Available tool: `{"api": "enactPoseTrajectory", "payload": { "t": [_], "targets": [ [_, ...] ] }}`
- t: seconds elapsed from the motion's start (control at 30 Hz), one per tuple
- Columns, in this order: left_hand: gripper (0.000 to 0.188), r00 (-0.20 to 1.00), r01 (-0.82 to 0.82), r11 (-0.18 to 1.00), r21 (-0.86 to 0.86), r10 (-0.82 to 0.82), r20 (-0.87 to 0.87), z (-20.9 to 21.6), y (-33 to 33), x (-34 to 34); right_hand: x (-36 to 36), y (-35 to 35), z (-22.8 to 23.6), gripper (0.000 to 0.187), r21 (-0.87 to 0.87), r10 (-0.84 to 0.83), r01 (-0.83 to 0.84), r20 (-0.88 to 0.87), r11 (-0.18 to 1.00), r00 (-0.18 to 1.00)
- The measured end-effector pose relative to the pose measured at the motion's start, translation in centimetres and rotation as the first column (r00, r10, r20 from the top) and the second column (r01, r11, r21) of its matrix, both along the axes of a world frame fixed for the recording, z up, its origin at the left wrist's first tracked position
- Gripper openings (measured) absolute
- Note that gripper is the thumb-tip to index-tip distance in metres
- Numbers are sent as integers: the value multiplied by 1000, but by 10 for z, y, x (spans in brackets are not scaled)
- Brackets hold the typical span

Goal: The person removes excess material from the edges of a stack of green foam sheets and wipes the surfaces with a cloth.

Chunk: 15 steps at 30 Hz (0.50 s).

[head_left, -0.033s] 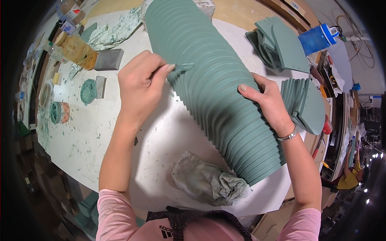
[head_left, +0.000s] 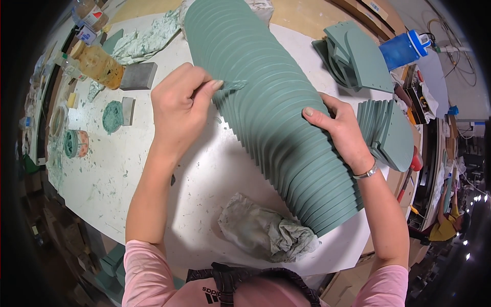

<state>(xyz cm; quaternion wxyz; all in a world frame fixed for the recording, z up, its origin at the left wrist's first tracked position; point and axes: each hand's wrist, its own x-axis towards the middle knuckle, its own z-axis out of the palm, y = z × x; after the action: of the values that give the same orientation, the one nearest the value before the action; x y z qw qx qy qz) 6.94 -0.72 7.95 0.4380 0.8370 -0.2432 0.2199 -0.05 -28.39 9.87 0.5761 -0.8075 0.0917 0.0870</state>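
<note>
A long ridged green form (head_left: 266, 92), built like many curved slices side by side, lies diagonally across the white table (head_left: 102, 179). My left hand (head_left: 181, 105) is closed in a pinch on a thin green-stained strip (head_left: 234, 85). The strip's far end lies against the ridges on the form's left side; I cannot tell its material. On the form's right side rests my right hand (head_left: 340, 125), thumb on top and fingers curled over the edge, partly hidden. Below the form sits a crumpled, green-smeared cloth (head_left: 261, 225).
To the left stand a grey block (head_left: 138, 76), a tub of green paste (head_left: 112, 116), a small jar (head_left: 76, 144) and an amber bottle (head_left: 99, 64). Loose green curved plates (head_left: 365, 56) and more stacked slices (head_left: 391, 133) lie right, near a blue bottle (head_left: 401, 50). A person (head_left: 445, 227) is far right.
</note>
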Motion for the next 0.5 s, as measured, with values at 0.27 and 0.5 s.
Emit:
{"api": "enactPoseTrajectory", "payload": {
  "t": [0.27,0.5],
  "targets": [
    [12,1000,11,1000,21,-11,-5,8,-3,3,0,0,2,53,4,-1,1,-2,1000,1000],
    [12,1000,-4,1000,-10,4,-24,7,-6,3,1,0,1,54,3,-3,3,-3,1000,1000]
  ]
}}
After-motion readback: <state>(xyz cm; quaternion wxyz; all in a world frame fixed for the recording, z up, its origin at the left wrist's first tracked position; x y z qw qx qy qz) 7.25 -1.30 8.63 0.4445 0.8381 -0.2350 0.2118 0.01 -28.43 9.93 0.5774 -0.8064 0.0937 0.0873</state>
